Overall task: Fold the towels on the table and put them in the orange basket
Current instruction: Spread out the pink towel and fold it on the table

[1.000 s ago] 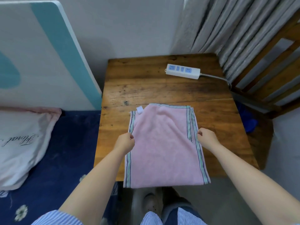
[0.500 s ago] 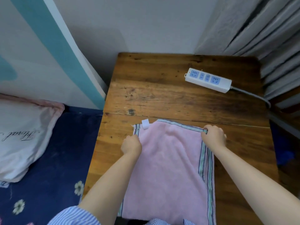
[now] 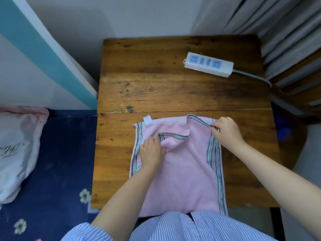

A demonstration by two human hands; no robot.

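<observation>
**Far edge coming back toward you**

Your left hand point(image 3: 152, 152) now pinches the far-left corner of the pink striped terry towel point(image 3: 182, 173) and has drawn it inward; your right hand point(image 3: 226, 132) grasps the far-right corner. The towel lies beneath both hands on the wooden table point(image 3: 156, 91), the next fold beginning.

Head view (the only one) looks steeply down, close over the table point(image 3: 156, 87).

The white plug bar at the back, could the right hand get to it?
Probably yes. The power strip lies on bare table beyond the right hand, with nothing between. But that hand pinches the pink towel's far corner and must let go first.
</observation>
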